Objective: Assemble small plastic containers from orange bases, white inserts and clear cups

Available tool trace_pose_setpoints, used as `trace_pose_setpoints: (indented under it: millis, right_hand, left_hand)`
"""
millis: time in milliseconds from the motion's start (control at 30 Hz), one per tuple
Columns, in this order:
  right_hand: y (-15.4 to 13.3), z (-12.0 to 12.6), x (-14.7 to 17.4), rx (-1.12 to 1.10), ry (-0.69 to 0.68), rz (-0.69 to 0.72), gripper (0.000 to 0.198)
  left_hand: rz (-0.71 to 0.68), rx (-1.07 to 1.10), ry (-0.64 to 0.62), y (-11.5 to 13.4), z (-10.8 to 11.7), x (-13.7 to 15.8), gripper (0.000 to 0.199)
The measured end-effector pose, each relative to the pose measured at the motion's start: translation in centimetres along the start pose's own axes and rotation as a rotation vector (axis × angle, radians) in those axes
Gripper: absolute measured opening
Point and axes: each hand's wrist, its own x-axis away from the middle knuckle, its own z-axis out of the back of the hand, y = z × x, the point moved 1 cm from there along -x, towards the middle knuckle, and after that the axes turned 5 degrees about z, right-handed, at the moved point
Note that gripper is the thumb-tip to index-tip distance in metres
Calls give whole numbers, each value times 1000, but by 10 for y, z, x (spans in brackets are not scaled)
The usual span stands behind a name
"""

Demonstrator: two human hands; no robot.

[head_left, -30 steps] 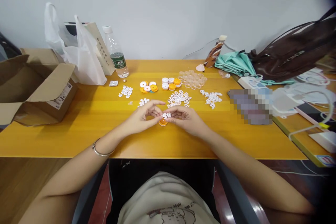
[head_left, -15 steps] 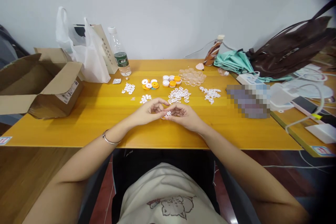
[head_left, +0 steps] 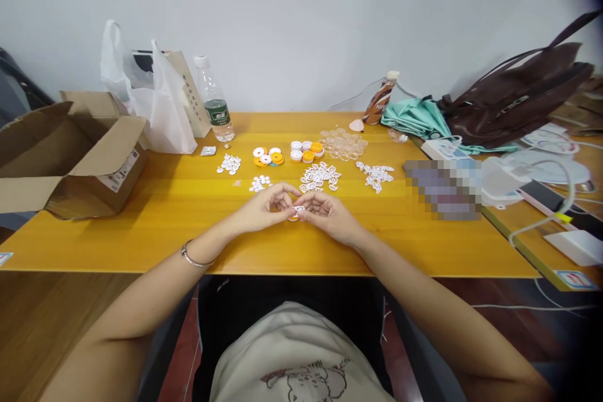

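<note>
Between my fingertips is a small white openwork plastic piece (head_left: 298, 208), pinched from both sides. My left hand (head_left: 269, 208) grips its left edge with thumb and fingertips. Its right edge is in the pinch of my right hand (head_left: 328, 216). Just under the piece shows a small orange and white round part (head_left: 294, 218), partly covered by my fingers; I cannot tell whether the two touch. Beyond my hands lies a pile of similar white openwork pieces (head_left: 320, 176). A smaller pile of white cut-out pieces (head_left: 375, 176) is to the right.
White discs (head_left: 228, 164) and small white caps (head_left: 260, 183) lie left. Behind are orange and white rings (head_left: 268, 156), stacked round parts (head_left: 307, 151) and clear rings (head_left: 343, 143). A cardboard box (head_left: 103, 182), water bottle (head_left: 218, 107), drink bottle (head_left: 381, 99) and brown bag (head_left: 513, 97) surround them.
The white openwork piece has tipped from facing me to lying flatter and sits slightly lower. The orange and white round part now shows beneath it. Both hands stay together.
</note>
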Motion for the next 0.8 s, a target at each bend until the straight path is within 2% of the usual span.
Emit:
trace_pose_setpoints:
  millis: [233,333,467,600,800]
  right_hand:
    - [1,2,2,5,57,69,29]
    - [0,3,1,21,47,79,27]
    - [-10,10,-7,148,-26,107,23]
    - [-30,20,-21,349,-147,193,16]
    - [-43,25,-36,331,-258,275,11]
  left_hand:
    - [45,122,-66,3,6,2,34]
    - [115,120,-46,6,9,2,21]
    - [212,67,-55,9,10,1,28]
    - [243,164,-81,15,13,1,33]
    - [215,198,-83,18,19,3,27]
